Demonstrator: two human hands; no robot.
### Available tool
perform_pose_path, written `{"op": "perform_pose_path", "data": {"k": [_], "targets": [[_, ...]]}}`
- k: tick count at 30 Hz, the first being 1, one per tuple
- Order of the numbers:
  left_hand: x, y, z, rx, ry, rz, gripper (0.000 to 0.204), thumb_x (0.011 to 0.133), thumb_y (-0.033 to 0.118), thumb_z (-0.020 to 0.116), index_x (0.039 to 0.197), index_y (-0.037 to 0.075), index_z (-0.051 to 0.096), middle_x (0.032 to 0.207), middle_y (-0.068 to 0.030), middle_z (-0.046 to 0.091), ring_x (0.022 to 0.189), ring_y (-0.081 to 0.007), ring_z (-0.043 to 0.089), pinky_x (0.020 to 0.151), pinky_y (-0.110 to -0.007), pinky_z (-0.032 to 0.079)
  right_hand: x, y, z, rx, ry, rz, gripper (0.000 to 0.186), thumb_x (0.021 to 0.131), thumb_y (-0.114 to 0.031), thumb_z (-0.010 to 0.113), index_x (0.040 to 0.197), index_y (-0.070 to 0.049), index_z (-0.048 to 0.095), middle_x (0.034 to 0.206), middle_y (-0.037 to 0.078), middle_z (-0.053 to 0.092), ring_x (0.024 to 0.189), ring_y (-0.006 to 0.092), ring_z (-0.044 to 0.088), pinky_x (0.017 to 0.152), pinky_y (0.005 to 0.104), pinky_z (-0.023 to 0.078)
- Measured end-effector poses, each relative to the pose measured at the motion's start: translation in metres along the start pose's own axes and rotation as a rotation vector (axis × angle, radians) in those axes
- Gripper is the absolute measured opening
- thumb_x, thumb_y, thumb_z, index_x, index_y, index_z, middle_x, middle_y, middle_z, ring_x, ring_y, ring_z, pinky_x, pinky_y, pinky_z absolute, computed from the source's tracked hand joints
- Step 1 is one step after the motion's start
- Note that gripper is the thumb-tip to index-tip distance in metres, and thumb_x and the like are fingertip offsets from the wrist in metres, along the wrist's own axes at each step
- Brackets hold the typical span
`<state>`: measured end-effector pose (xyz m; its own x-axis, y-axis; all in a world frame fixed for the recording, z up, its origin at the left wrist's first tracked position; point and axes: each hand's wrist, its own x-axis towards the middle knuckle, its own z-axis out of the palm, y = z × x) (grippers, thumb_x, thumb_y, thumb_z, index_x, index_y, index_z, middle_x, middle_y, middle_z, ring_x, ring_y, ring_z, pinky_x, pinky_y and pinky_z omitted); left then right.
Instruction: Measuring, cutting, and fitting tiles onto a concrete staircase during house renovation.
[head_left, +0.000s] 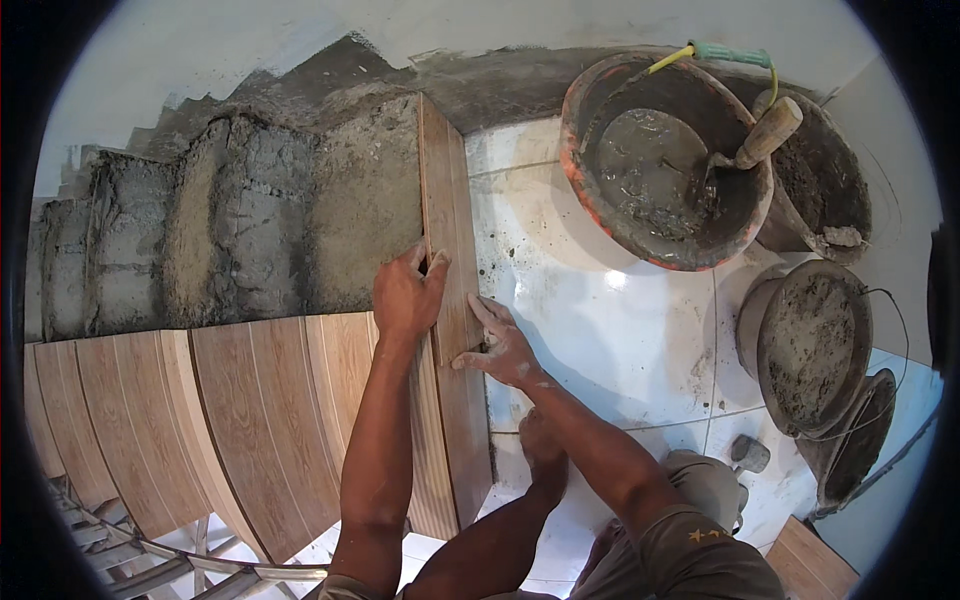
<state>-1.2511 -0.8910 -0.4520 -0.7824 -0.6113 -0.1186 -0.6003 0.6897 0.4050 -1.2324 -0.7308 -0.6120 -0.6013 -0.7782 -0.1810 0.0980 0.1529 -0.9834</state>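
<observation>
My left hand [408, 296] has its fingers curled over the edge of an upright wood-patterned tile [446, 180] on the step, beside a rough cement tread [360, 170]. My right hand [505, 350] lies against that tile's outer face lower down, thumb and fingers spread apart, with pale dust on the skin. Wood-patterned tiled steps [255, 420] run off to the left below bare cement steps [200, 230].
An orange-rimmed tub [585, 200] holds grey mix and a trowel [765, 130]. Buckets [750, 330] of cement stand at the right, near a mallet [748, 452]. A metal railing [260, 572] crosses the lower left. My bare foot rests on white floor tiles [630, 350].
</observation>
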Motion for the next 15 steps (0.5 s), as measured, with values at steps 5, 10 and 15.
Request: {"op": "perform_pose_path", "data": {"k": [5, 10, 15], "targets": [[-0.0009, 0.0058, 0.0004, -0.006, 0.011, -0.090, 0.038, 0.091, 0.037, 0.068, 0.115, 0.009, 0.074, 0.095, -0.0268, 0.072, 0.091, -0.0459, 0.069, 0.080, -0.050, 0.054, 0.0005, -0.0005, -0.0011, 0.013, -0.001, -0.003, 0.124, 0.062, -0.058, 0.091, 0.161, -0.013, 0.032, 0.161, 0.022, 0.031, 0.150, 0.0373, 0.030, 0.123, 0.0444, 0.029], [0.0002, 0.0068, 0.0008, -0.011, 0.025, -0.074, 0.039, 0.091, 0.039, 0.068, 0.115, 0.008, 0.074, 0.093, -0.0263, 0.072, 0.090, -0.0448, 0.070, 0.080, -0.049, 0.053, 0.0008, -0.0018, -0.0023, -0.031, 0.014, -0.021, 0.124, 0.062, -0.059, 0.091, 0.160, -0.011, 0.033, 0.160, 0.023, 0.033, 0.149, 0.0376, 0.031, 0.122, 0.0445, 0.030], [0.0040, 0.0009, 0.0014, -0.062, -0.033, -0.110, 0.041, 0.091, 0.039, 0.068, 0.115, 0.006, 0.074, 0.090, -0.0238, 0.073, 0.086, -0.0417, 0.071, 0.078, -0.048, 0.053, 0.0010, -0.0012, -0.0027, -0.040, 0.028, -0.025, 0.126, 0.060, -0.061, 0.091, 0.158, -0.006, 0.036, 0.157, 0.024, 0.037, 0.146, 0.0393, 0.035, 0.120, 0.0446, 0.033]]}}
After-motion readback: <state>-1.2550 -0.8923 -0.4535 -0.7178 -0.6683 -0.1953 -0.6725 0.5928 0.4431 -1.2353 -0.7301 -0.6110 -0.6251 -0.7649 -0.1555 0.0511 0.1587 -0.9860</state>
